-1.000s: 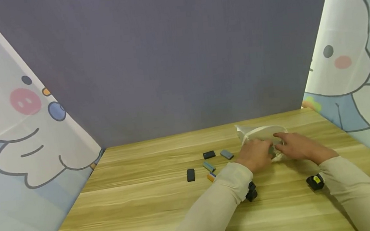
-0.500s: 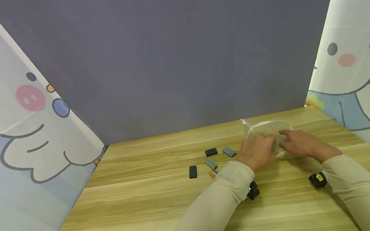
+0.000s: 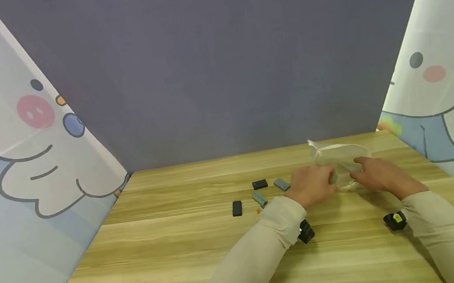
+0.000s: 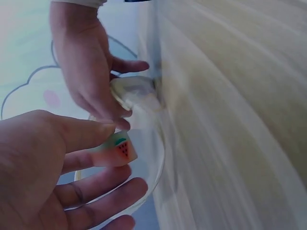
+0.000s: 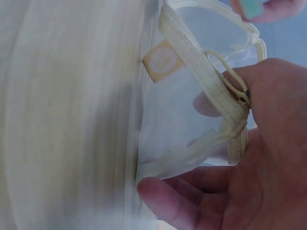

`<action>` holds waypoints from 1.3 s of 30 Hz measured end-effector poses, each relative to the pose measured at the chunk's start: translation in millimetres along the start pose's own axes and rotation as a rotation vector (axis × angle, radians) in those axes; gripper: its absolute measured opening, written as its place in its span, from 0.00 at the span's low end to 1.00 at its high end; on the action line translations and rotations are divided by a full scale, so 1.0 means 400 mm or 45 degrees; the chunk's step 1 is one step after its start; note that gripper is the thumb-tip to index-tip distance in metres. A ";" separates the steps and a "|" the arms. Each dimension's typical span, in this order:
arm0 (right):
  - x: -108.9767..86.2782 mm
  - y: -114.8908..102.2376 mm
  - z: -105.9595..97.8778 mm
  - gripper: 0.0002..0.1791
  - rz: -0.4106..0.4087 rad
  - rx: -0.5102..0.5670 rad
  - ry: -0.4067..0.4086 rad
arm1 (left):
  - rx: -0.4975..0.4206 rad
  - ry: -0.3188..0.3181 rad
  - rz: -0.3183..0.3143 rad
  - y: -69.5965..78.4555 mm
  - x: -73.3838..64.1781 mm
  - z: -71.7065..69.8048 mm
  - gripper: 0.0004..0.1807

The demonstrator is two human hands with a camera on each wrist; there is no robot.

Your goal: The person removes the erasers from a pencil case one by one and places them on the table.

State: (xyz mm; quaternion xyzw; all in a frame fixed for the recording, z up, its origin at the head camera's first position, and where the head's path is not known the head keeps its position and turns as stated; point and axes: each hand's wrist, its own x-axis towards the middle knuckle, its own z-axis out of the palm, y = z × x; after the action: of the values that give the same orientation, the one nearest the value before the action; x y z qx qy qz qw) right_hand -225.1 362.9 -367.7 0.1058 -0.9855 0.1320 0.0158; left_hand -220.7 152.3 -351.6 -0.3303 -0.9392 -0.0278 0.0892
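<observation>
My left hand pinches a small green-and-pink block with a watermelon print between thumb and forefinger, its other fingers spread. The block is at the near left side of a white mesh zip bag, whose mouth gapes. At the bag's right side, my right hand grips the zipped edge. In the right wrist view, the cream zip with its looped pull lies against that palm, and some fingers show through the mesh. A tan label is on the bag.
Left of the bag, several small blocks lie on the wooden table: two black blocks, a grey block, a blue-green block and an orange block partly behind the left sleeve. A dark panel stands behind.
The bag and right hand have shifted right, while the left hand has drawn slightly left, widening the gap between the hands. The head view has shifted a little.
</observation>
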 end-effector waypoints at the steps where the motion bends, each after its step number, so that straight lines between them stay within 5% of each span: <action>1: -0.001 0.001 0.001 0.34 0.002 -0.001 0.002 | -0.027 -0.025 -0.001 -0.003 -0.002 -0.004 0.11; 12: 0.000 0.002 0.001 0.34 0.005 -0.016 0.029 | -0.185 -0.195 0.015 -0.039 -0.053 -0.024 0.07; 23: -0.008 0.004 0.001 0.34 -0.021 0.010 0.020 | -0.227 -0.205 0.092 -0.092 -0.125 -0.034 0.08; 34: -0.006 0.008 0.004 0.34 -0.024 0.018 0.002 | -0.306 -0.240 0.017 -0.164 -0.176 -0.044 0.08; 39: -0.004 0.007 0.004 0.33 -0.019 0.016 0.014 | -0.329 -0.242 -0.009 -0.187 -0.181 -0.056 0.16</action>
State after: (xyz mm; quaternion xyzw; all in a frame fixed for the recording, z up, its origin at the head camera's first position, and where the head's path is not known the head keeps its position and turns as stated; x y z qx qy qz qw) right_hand -223.9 365.3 -370.0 0.1125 -0.9837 0.1385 0.0216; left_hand -208.6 47.0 -342.6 -0.3370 -0.9332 -0.1173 -0.0432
